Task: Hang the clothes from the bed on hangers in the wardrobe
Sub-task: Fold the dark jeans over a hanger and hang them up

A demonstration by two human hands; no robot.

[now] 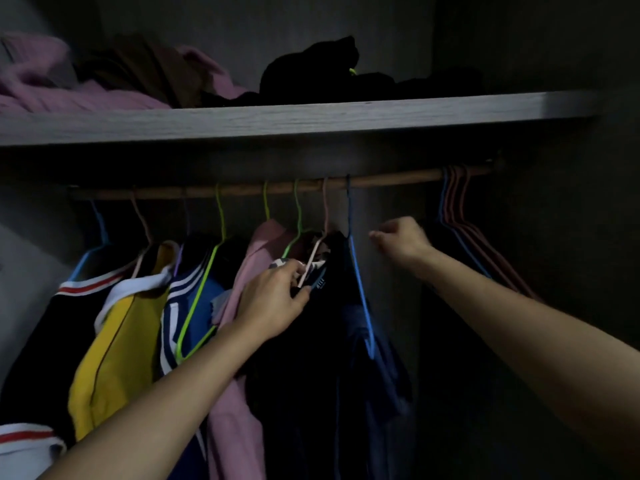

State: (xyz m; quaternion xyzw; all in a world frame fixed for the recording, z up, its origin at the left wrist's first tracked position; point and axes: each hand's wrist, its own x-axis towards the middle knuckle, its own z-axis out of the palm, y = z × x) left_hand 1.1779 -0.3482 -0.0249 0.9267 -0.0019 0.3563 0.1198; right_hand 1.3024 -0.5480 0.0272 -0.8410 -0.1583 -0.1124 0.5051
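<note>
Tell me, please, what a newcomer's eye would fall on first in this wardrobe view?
Two bare arms stand out first: the left hand pinches the collar of a black garment at mid-rail, while the right hand hovers near empty pink and blue wire hangers at the right end of the wooden rail. Next come the yellow top at the left and crumpled pink fabric on the grey shelf above.

I see two bare forearms on my feed, each uncovered from the near edge to its hand: left hand, right hand. Dim light blurs the fingers.
</note>
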